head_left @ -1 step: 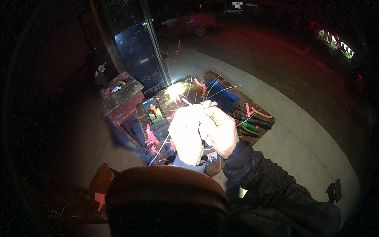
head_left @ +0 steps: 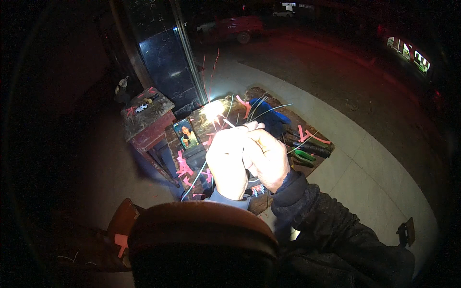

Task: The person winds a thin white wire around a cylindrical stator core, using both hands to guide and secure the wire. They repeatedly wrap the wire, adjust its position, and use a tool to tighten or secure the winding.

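Note:
My left hand (head_left: 224, 161) and my right hand (head_left: 267, 157) are pressed together above a cluttered wooden table (head_left: 314, 165). Glare washes out much of the left one. Both have curled fingers in a pinch, and a short, thin, pale piece (head_left: 229, 123) sticks out past the left fingers toward the bright spot. What the right fingertips grip is hidden. Close to the right wrist lie green-handled pliers (head_left: 303, 156). Thin wires (head_left: 261, 108) fan out beyond my hands, and another pale wire (head_left: 194, 181) runs beside the left wrist.
A phone (head_left: 186, 134) with a lit screen leans at the table's left. Pink strips (head_left: 183, 165) are scattered about, and a blue cloth-like item (head_left: 276, 113) lies at the back. A smaller wooden table (head_left: 149, 113) stands left. A dark rounded shape (head_left: 201, 230) blocks the near view.

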Demonstrator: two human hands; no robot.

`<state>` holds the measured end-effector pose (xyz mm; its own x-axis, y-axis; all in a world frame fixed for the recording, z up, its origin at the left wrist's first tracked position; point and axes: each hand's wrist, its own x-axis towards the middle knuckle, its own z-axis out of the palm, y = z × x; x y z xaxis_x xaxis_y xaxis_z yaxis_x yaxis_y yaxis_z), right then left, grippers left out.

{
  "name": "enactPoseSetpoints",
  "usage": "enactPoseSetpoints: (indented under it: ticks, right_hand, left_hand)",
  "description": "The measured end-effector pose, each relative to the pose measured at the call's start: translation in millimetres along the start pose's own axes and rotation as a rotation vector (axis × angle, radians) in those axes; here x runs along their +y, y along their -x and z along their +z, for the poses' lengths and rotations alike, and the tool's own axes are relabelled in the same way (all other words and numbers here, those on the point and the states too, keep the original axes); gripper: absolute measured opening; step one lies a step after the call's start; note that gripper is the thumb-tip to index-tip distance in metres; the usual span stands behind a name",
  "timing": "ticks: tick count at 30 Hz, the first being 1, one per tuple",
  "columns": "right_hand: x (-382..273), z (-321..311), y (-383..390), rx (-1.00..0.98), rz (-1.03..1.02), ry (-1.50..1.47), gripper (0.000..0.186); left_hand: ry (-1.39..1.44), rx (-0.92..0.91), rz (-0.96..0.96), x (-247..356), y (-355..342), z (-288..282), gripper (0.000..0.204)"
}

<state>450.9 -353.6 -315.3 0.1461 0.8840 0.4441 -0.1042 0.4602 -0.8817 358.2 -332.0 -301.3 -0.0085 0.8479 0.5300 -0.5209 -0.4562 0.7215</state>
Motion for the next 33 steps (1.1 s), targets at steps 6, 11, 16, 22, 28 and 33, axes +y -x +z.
enactPoseSetpoints:
  ticks: [6,11,16,22,28,33]
  right_hand:
    - [-12,-2,0,-0.015,0.094,-0.129,0.016]
    - [-18,-4,-12,-0.086,0.135,-0.201,0.022]
    - [0,-8,2,-0.107,0.090,-0.087,0.018]
    - [20,-12,16,-0.130,0.056,-0.067,0.018]
    - [11,-13,8,-0.078,0.117,-0.136,0.019]
    - [12,-6,13,-0.062,0.154,-0.170,0.019]
  left_hand:
    - [0.115,-0.127,0.012,-4,-8,-7,0.021]
    - [-0.122,-0.171,0.094,-8,-20,-28,0.019]
    - [-0.139,-0.193,0.184,-2,-22,-33,0.017]
    - [-0.201,-0.194,0.244,2,-23,-30,0.022]
    - [-0.008,-0.171,-0.084,-4,-13,-19,0.023]
    - [-0.036,-0.185,-0.058,-4,-14,-22,0.027]
